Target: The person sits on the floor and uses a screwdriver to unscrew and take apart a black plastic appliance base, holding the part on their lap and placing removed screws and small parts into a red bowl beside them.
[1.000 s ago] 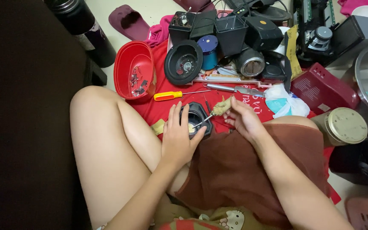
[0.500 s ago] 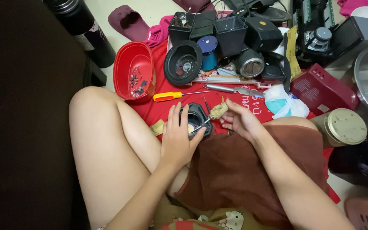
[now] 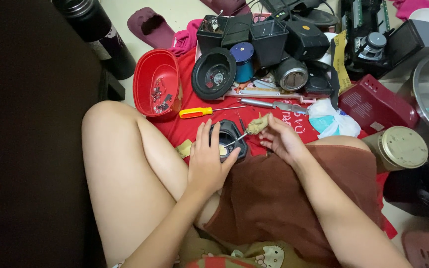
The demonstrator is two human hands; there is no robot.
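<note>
- The left hand (image 3: 209, 164), at the centre of the frame, is wrapped round a small black housing (image 3: 230, 141) with a pale spot in its hollow; the fingers curl over its near edge and hold it steady on the red cloth (image 3: 184, 130), just above the knee.
- The right hand (image 3: 281, 139), just right of centre, pinches a thin metal tool (image 3: 238, 139) with a tan, grubby handle (image 3: 258, 124); the tip slants down and left into the housing's opening.
- Just above both hands an orange-handled screwdriver (image 3: 197, 112) lies flat on the cloth, shaft pointing right, and a grey metal tool (image 3: 271, 104) lies to its right.
- A red oval tub (image 3: 156, 82) sits in the upper left of the frame, holding a few small dark screws and bits.
- Beside the tub, upper centre, stands a round black speaker cone (image 3: 214, 73), with black boxes piled behind it.
- A white and pale-blue plastic bag (image 3: 329, 121) lies right of the hands, near a dark red box (image 3: 373, 106).
- A round tin with a cream lid (image 3: 398, 148) lies on its side at the right edge.
</note>
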